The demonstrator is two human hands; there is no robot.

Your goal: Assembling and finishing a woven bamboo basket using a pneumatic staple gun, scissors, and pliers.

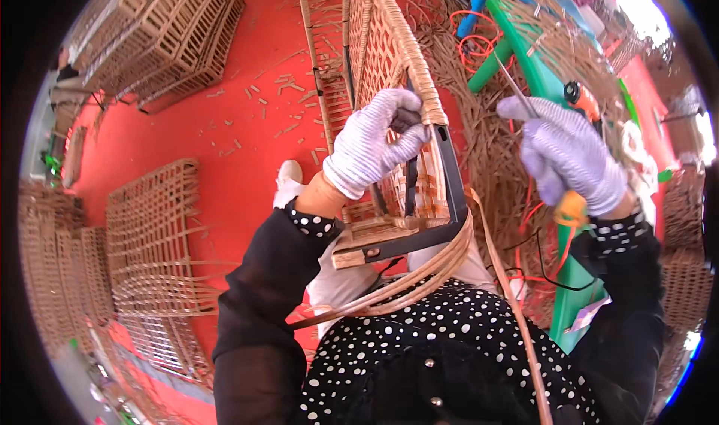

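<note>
Fingers of my white-gloved left hand (372, 142) were closed around the woven cane rim of the half-finished rattan panel on its black metal frame (397, 118), which stood tilted on my lap. My gloved right hand (571, 155) was shut on a thin metal tool with an orange handle (571, 209), its point raised beside the panel, not touching it. Loose tan cane strips (419, 271) curled from the frame's lower corner across my dotted black blouse (449, 342). Finished woven panels (153, 238) lay on the red floor (247, 148). I judged the tool point could slip and snag the glove, or the loose strips could kink under the frame.
</note>
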